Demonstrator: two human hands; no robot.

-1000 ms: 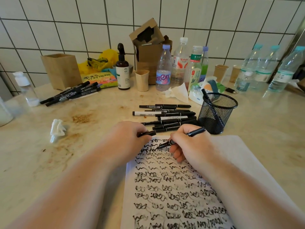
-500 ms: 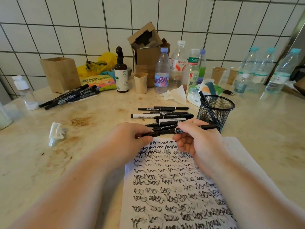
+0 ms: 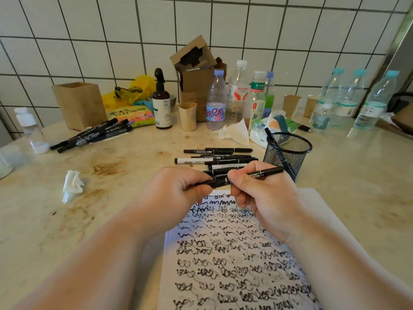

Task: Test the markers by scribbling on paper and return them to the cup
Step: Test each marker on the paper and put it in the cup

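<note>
My right hand (image 3: 263,198) grips a black marker (image 3: 266,172) held level above the top of the paper (image 3: 234,253), which is covered in black scribbles. My left hand (image 3: 176,191) pinches the marker's cap end (image 3: 212,182), and the two hands meet at the middle. Behind them several black markers (image 3: 219,156) lie in a loose row on the counter. The black mesh cup (image 3: 287,153) stands at the right of that row with one marker leaning inside. A second bunch of markers (image 3: 91,135) lies far left.
A crumpled tissue (image 3: 71,184) lies left on the stained counter. Along the tiled wall stand a wooden box (image 3: 78,104), a brown spray bottle (image 3: 162,104), a cardboard box (image 3: 196,72), paper cups and several plastic water bottles (image 3: 357,101).
My right hand stopped scribbling, lifted the marker off the paper and turned it level. My left hand brought the cap to its tip, and both hands now hold the marker together.
</note>
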